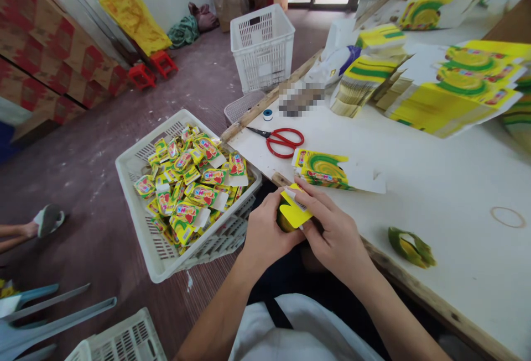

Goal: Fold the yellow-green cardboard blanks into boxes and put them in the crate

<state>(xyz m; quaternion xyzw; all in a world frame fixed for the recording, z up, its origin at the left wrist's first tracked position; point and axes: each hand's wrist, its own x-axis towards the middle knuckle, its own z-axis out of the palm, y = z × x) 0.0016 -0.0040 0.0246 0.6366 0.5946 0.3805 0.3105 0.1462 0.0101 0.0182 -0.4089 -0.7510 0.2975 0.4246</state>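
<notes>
Between both hands, over the table's near edge, is a small yellow box (pixel 295 213) with a flap standing up. My left hand (pixel 265 225) is closed around its left side. The fingers of my right hand (pixel 332 223) press on the flap and the box's right side. Just beyond my fingers lies a yellow and green printed carton (pixel 321 167) with a white flap. Red-handled scissors (pixel 284 141) rest farther up the table. Left of my hands, a white plastic crate (pixel 151 239) holds many small yellow printed boxes (pixel 199 192).
Stacks of flat yellow cartons (pixel 452 90) stand at the table's back right. A green peel-like piece (pixel 410 247) and a rubber band (pixel 508 217) lie on the white table (pixel 460 184). Another white crate (pixel 263 46) stands beyond the table. A person's foot (pixel 47 220) shows at left.
</notes>
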